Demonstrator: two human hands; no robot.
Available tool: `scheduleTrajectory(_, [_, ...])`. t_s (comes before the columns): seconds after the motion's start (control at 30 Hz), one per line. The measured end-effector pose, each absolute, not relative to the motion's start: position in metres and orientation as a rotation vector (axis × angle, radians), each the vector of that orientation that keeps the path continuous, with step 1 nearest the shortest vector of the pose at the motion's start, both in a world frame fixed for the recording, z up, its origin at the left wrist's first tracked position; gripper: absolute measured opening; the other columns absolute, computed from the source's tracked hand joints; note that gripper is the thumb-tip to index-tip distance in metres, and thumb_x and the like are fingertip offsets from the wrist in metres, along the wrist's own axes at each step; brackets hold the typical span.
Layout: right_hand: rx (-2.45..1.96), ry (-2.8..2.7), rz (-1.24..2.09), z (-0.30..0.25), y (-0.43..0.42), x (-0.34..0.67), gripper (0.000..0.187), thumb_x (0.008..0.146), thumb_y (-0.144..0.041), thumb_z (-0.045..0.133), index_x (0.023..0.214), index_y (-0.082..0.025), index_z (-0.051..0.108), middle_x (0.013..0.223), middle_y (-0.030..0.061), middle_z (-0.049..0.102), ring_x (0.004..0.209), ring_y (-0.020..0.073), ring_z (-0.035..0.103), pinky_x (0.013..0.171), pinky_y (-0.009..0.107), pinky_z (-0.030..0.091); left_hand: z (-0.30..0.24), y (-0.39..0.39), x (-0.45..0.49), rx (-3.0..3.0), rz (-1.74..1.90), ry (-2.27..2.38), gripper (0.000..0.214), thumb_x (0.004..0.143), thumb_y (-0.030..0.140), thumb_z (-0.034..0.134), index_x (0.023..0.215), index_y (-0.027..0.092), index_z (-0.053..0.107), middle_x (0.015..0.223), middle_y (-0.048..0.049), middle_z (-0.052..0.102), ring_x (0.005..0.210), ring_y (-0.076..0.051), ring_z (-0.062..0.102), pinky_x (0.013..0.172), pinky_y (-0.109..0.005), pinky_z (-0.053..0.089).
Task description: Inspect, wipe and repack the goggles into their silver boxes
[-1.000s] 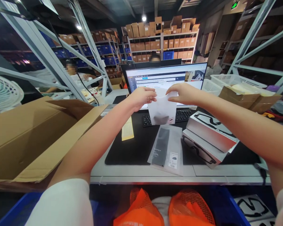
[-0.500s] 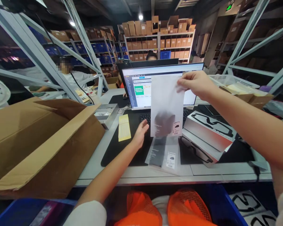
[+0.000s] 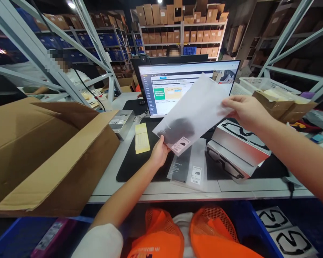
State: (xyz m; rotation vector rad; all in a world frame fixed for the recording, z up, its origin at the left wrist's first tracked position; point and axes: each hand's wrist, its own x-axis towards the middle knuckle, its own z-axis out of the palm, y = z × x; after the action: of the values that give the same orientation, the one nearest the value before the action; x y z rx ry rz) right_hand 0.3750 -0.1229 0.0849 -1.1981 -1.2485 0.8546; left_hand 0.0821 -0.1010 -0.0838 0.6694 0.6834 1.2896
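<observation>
A frosted translucent bag [image 3: 196,107] with a dark item inside hangs tilted between my two hands, in front of the monitor. My right hand [image 3: 247,109] pinches its upper right edge. At the lower left corner, my left hand [image 3: 160,153] grips the bag with the thumb on top. A small white label [image 3: 181,144] is stuck near its lower edge. Beneath it, a second frosted bag [image 3: 200,179] with a dark item and a label lies on the black mat [image 3: 131,166]. Two white boxes printed with black goggle-like frames [image 3: 240,138] are stacked to the right.
A large open cardboard box [image 3: 78,157] fills the left side. A yellow label pad [image 3: 142,139] lies on the mat, before the monitor [image 3: 157,109]. Blue bins [image 3: 247,222] sit below the table edge. White baskets [image 3: 269,84] stand at the right. Other people [image 3: 80,77] are beyond the desk.
The bag has swung from upright to tilted, its lower end toward the left. My left hand has closed on its lower corner; my right hand has moved slightly right and down.
</observation>
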Motion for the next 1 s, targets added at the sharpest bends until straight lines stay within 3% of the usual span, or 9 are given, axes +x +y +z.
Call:
scheduleTrajectory(0.1, [-1.337, -1.331, 0.761, 0.054, -0.162, 0.385, 0.028, 0.075, -0.046, 0.08, 0.085, -0.02, 0.073, 0.084, 0.0043, 0.073, 0.075, 0.019, 0.069, 0.075, 0.033, 0.059, -0.07, -0.09, 0.066, 0.775, 1.388, 0.74, 0.034, 0.087, 0.049, 0.069, 0.101, 0.018, 0.07, 0.1, -0.0066, 0.077, 0.093, -0.022, 0.072, 0.085, -0.033, 0.057])
scheduleTrajectory(0.3, [-1.573, -1.44, 0.678, -0.01, -0.221, 0.38, 0.033, 0.076, -0.059, 0.071, 0.083, -0.027, 0.076, 0.084, 0.0044, 0.075, 0.081, 0.0276, 0.069, 0.079, 0.043, 0.057, -0.037, -0.066, 0.038, 1.167, 1.339, 0.899, 0.049, 0.067, 0.063, 0.08, 0.077, 0.016, 0.07, 0.072, -0.0055, 0.071, 0.07, -0.021, 0.068, 0.065, -0.031, 0.053])
scheduleTrajectory(0.5, [-1.555, -1.389, 0.854, -0.043, -0.236, 0.368, 0.036, 0.077, -0.061, 0.071, 0.084, -0.027, 0.078, 0.09, 0.0071, 0.077, 0.092, 0.0323, 0.07, 0.092, 0.047, 0.054, 0.007, -0.063, 0.03, 1.426, 1.391, 1.031, 0.038, 0.066, 0.051, 0.083, 0.061, 0.018, 0.065, 0.062, 0.0004, 0.061, 0.058, -0.013, 0.053, 0.055, -0.025, 0.041])
scheduleTrajectory(0.63, [-1.421, -1.39, 1.119, -0.067, -0.234, 0.348, 0.04, 0.073, -0.062, 0.075, 0.083, -0.023, 0.08, 0.093, 0.0089, 0.077, 0.097, 0.0321, 0.07, 0.098, 0.048, 0.052, 0.07, -0.077, 0.034, 1.836, 1.368, 1.057, 0.032, 0.073, 0.045, 0.078, 0.062, 0.018, 0.064, 0.063, 0.0005, 0.058, 0.06, -0.014, 0.051, 0.056, -0.027, 0.038])
scheduleTrajectory(0.7, [-1.334, -1.337, 1.305, -0.081, -0.232, 0.334, 0.043, 0.072, -0.059, 0.077, 0.091, -0.021, 0.08, 0.1, 0.0106, 0.077, 0.104, 0.0324, 0.068, 0.101, 0.048, 0.05, 0.104, -0.084, 0.045, 2.09, 1.218, 1.08, 0.029, 0.076, 0.042, 0.076, 0.063, 0.019, 0.065, 0.063, -0.0009, 0.059, 0.062, -0.015, 0.053, 0.057, -0.028, 0.039])
scheduleTrajectory(0.83, [-1.198, -1.152, 1.515, -0.105, -0.229, 0.312, 0.048, 0.076, -0.047, 0.078, 0.118, -0.025, 0.072, 0.125, 0.0095, 0.069, 0.109, 0.0276, 0.068, 0.095, 0.041, 0.052, 0.149, -0.085, 0.077, 2.398, 1.015, 1.103, 0.029, 0.075, 0.036, 0.076, 0.056, 0.02, 0.06, 0.055, -0.001, 0.05, 0.063, -0.018, 0.055, 0.058, -0.03, 0.041])
scheduleTrajectory(1.0, [-1.168, -1.037, 1.522, -0.119, -0.22, 0.305, 0.044, 0.077, -0.044, 0.077, 0.115, -0.024, 0.069, 0.135, 0.0094, 0.063, 0.109, 0.0247, 0.068, 0.091, 0.035, 0.053, 0.16, -0.066, 0.1, 2.535, 0.824, 1.089, 0.032, 0.072, 0.031, 0.078, 0.054, 0.02, 0.054, 0.055, -0.0012, 0.044, 0.066, -0.02, 0.055, 0.062, -0.033, 0.039])
